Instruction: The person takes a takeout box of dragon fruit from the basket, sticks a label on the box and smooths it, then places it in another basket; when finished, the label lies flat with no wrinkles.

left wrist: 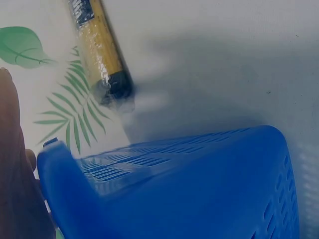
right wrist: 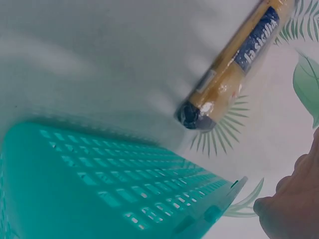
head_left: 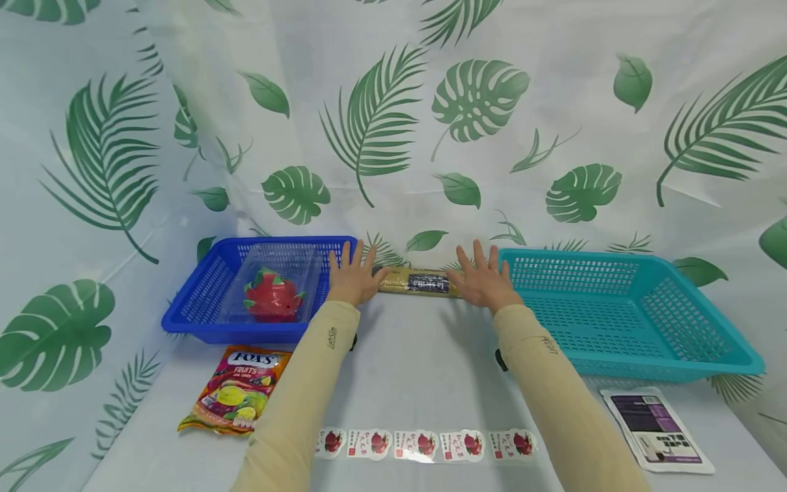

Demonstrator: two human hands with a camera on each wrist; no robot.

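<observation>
My left hand [head_left: 352,279], fingers spread, hovers by the right end of a blue basket [head_left: 197,335]. Spread the same way, my right hand [head_left: 486,281] is beside the left end of a teal basket [head_left: 639,369]. Neither hand holds anything. Between them, at the back of the table, lies a long pack of spaghetti [head_left: 424,281] in clear wrap with a dark label. Both wrist views show the spaghetti pack [left wrist: 102,50] apart from the fingers. Inside the blue basket, a clear plastic box contains a red dragon fruit [head_left: 273,295] with green tips.
An orange bag of Fox's fruit candy [head_left: 236,389] lies before the blue basket. In front of the teal basket is a white and purple flat pouch [head_left: 658,429]. A strip of several dragon fruit stickers [head_left: 424,445] lies near the front. Leaf-printed cloth [head_left: 393,137] hangs behind.
</observation>
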